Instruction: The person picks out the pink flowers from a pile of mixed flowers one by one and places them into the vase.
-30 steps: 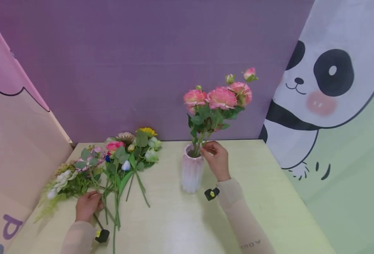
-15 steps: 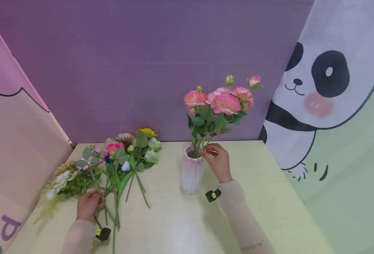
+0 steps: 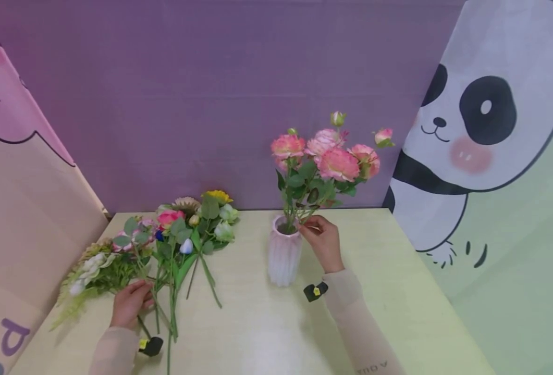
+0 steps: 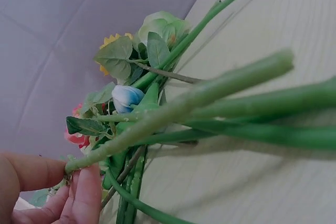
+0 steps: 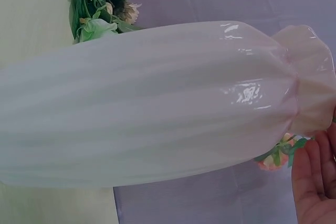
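Observation:
A ribbed vase (image 3: pixel 284 263), white shading to pink at the top, stands upright on the table with pink artificial peonies (image 3: pixel 338 164) in it. Beside its rim, my right hand (image 3: pixel 322 242) pinches a peony stem with thumb and fingertips. The right wrist view shows the vase (image 5: pixel 157 103) lengthwise across the frame, my right hand (image 5: pixel 317 177) at its wavy mouth. At the left, my left hand (image 3: pixel 131 304) is among the lying flowers. In the left wrist view, the thumb and fingers of my left hand (image 4: pixel 58 187) pinch a green flower stem (image 4: pixel 210 95) near the table.
Several artificial flowers lie at the back left, among them a yellow flower (image 3: pixel 219 196), a blue-white tulip (image 3: pixel 186 246) and white blossoms (image 3: pixel 90 265). Their loose stems (image 3: pixel 173 312) point toward the front. A purple backdrop (image 3: pixel 201 104) rises behind the table (image 3: pixel 248 333).
The peony heads on the right have swung right and lower, spreading away from the left ones. My right hand has shifted slightly down at the rim; the left hand stays nearly still.

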Available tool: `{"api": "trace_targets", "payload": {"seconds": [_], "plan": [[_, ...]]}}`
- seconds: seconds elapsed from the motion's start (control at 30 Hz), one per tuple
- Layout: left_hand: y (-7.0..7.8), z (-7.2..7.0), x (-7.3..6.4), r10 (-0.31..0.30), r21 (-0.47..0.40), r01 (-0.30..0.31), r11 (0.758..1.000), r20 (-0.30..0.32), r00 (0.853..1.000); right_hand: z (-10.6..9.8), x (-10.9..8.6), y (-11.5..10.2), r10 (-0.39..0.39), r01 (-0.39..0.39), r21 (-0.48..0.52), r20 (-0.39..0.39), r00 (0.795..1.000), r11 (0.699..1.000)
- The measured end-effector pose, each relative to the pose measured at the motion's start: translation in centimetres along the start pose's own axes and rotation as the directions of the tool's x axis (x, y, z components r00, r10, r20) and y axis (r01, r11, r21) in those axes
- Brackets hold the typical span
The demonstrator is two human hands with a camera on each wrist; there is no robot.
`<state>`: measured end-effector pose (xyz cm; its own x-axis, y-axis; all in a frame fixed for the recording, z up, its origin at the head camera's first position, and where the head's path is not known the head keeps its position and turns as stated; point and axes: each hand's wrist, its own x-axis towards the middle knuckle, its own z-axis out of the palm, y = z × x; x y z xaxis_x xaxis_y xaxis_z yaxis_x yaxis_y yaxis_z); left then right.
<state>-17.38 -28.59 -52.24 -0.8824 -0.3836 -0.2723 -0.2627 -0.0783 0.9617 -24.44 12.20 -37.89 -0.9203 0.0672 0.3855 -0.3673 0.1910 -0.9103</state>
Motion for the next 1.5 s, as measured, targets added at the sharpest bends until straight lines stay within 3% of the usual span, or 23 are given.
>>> {"api": "trace_targets", "payload": {"seconds": [0.27,0.53,0.7,0.93,1.2,1.5], "plan": [[0.2,0.4,-0.3,0.013,0.0,-0.013,1.0,0.017,1.0,0.0,-0.3,0.7,0.008,-0.007,0.068,-0.006,1.0,0.998],[0.3,0.6,-0.7,0.036,-0.012,-0.037,0.999,-0.042,0.998,-0.1,-0.9,1.3,0.03,-0.028,0.085,-0.02,0.999,0.996],[0.7,0.9,-1.2,0.048,-0.033,-0.049,0.998,-0.041,0.998,-0.5,-1.0,3.7,0.073,-0.067,0.14,-0.034,0.997,0.988],[1.3,1.8,-2.1,0.049,-0.085,-0.052,0.995,-0.035,0.998,-0.9,-2.7,6.2,0.138,-0.13,0.118,-0.062,0.988,0.984],[1.6,3.0,-3.2,0.09,-0.162,-0.092,0.983,-0.019,0.996,-0.8,-5.6,7.5,0.257,-0.257,0.181,0.022,0.966,0.949],[2.3,4.8,-4.7,0.107,-0.084,-0.107,0.991,-0.01,0.994,-0.1,-7.7,8.5,0.28,-0.29,0.217,0.078,0.957,0.932]]}}
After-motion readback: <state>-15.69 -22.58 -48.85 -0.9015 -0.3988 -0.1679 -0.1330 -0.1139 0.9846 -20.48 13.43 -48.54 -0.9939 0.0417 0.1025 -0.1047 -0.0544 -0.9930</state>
